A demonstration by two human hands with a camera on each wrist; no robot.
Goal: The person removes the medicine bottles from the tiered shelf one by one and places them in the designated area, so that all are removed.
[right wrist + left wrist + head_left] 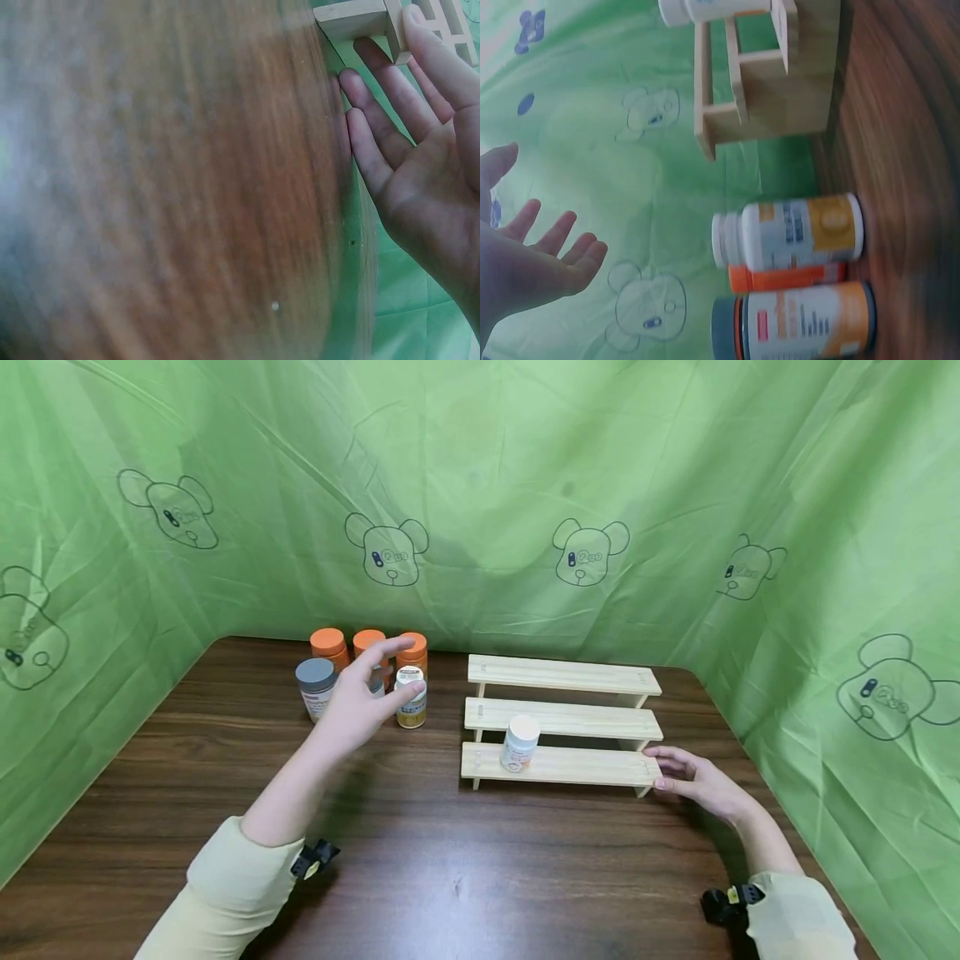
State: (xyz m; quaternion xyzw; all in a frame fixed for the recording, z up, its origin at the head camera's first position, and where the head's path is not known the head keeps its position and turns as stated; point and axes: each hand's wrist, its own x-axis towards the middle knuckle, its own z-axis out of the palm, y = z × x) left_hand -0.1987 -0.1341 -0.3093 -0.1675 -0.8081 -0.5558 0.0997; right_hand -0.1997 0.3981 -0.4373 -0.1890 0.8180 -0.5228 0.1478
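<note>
My left hand hovers among the bottles with fingers and thumb spread, holding nothing. In the left wrist view it is apart from the bottle with a white cap and gold label, which stands upright. That bottle is nearest my thumb in the head view. A tiered wooden shelf has three steps; a small white bottle stands on the lowest, toward the left. At the shelf's right end, my right hand holds the lowest step's end, thumb in front and fingers behind.
A grey-capped bottle and several orange-capped bottles stand behind and left of my left hand, which partly hides some. Green cloth walls rise behind and beside the dark wooden table.
</note>
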